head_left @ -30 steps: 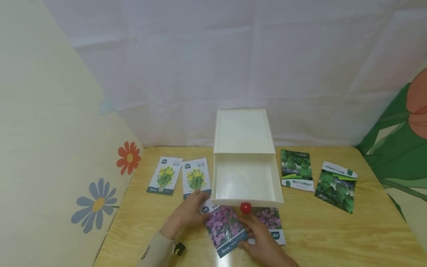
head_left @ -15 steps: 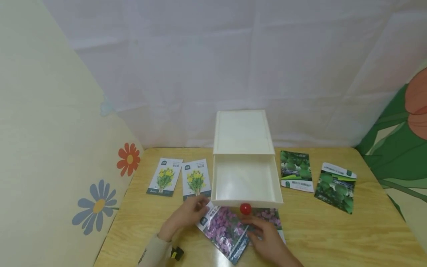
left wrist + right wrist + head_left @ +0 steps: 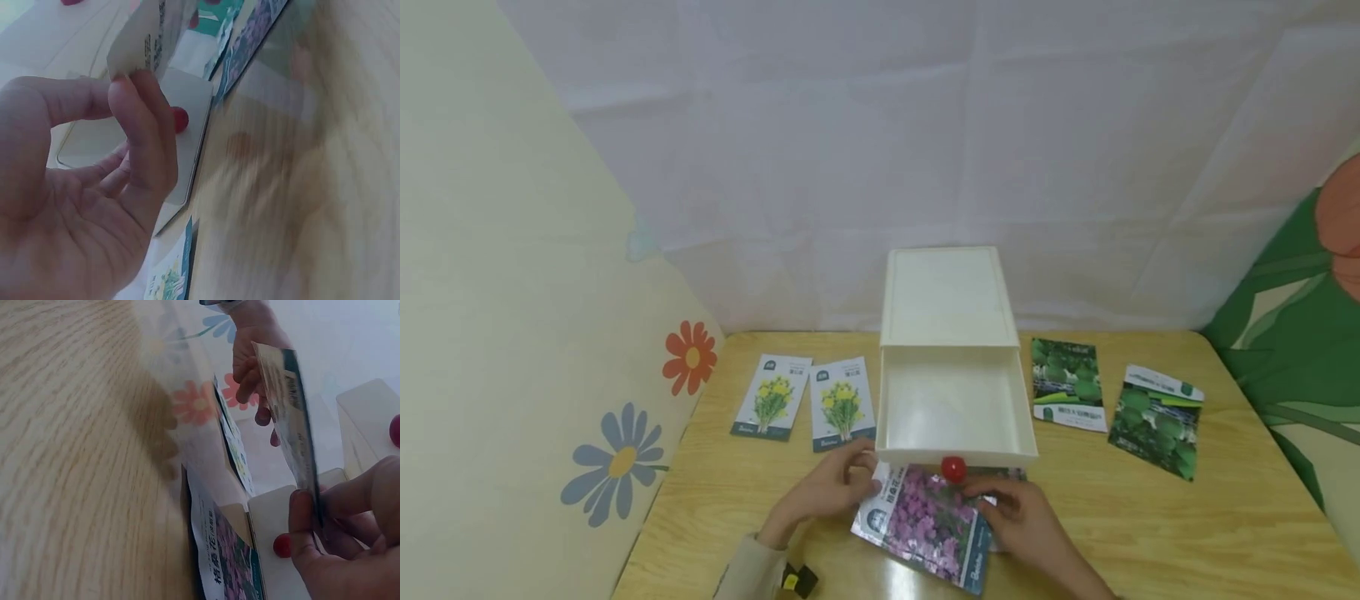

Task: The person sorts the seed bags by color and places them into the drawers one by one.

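Note:
In the head view, a seed packet (image 3: 925,525) with pink-purple flowers lies slanted between both hands, in front of the drawer. My left hand (image 3: 827,492) pinches its white left end; the left wrist view has thumb and finger meeting at the packet's corner (image 3: 134,53). My right hand (image 3: 1022,521) pinches the dark right end, and the right wrist view has this packet (image 3: 290,419) raised off the table, standing edge-on. Beneath it on the table is a second pink-flowered seed packet (image 3: 219,544), mostly hidden in the head view.
A white box (image 3: 951,292) stands at the back, its drawer (image 3: 955,400) pulled out, with a red knob (image 3: 952,469). Yellow-flowered packets (image 3: 842,404) lie left, green-leaf packets (image 3: 1067,383) right. A small black-and-yellow object (image 3: 797,581) is by the left sleeve.
The held packet has turned counter-clockwise in the head view, its dark end swinging rightward. My right hand has moved right with that end; my left hand stays near the white end.

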`<state>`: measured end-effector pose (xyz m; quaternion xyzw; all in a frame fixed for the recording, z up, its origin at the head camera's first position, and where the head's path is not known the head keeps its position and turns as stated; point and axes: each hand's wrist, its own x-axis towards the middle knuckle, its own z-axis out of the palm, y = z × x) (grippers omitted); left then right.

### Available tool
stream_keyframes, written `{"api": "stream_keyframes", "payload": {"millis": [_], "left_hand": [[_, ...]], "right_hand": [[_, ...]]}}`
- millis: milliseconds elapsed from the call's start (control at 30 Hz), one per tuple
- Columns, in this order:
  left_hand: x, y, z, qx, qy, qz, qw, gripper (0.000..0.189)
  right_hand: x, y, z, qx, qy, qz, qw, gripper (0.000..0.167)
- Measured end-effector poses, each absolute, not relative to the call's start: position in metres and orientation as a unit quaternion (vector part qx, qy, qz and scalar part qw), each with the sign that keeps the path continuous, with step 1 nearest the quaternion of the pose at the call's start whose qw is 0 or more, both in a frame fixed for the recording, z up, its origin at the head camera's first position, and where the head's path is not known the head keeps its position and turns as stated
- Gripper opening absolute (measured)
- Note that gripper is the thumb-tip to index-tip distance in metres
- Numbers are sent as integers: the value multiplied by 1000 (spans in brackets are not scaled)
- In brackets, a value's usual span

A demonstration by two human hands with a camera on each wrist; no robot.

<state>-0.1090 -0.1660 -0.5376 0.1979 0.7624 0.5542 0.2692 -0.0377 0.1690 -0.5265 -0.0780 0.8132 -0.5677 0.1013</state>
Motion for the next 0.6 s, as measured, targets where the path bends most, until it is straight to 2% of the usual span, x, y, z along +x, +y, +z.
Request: {"api": "stream_keyframes", "payload": {"millis": [300,400,600], "left_hand": [[-100,-162,-538,203,731,586,284,63],[-97,-162,-539,208,725,594,279,64],[-90,-162,-539,206,697,621,293,51]], "right_hand": [[-40,176,-521,-62,800,-585,118,19],[-40,178,-519,-52,797,-589,120,22],[-39,186,-517,-32,766,-626,145,53]]}}
